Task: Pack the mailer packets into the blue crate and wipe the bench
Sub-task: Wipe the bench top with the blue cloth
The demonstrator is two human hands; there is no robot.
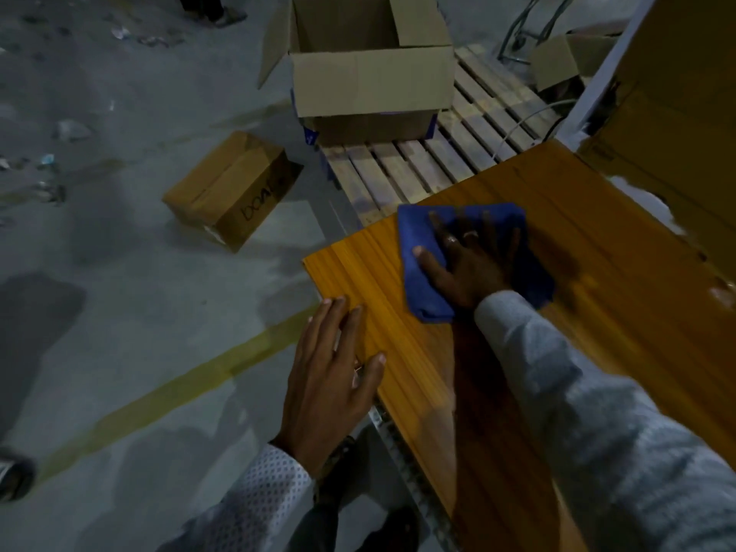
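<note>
A blue cloth (422,288) lies on the orange wooden bench top (621,288), near its far left corner. My right hand (470,260) presses flat on the cloth with fingers spread. At the bench's left edge my left hand (334,368) rests with straight fingers on the wood. A bit of a blue crate (310,134) shows under the large open cardboard box (370,69) on the wooden pallet (438,165). No mailer packets are in view.
A closed cardboard box (233,189) lies on the grey floor to the left. Another open box (565,61) and a trolley frame (529,29) stand at the back right. Yellow panels (677,93) rise right of the bench. A yellow floor line (179,388) runs below left.
</note>
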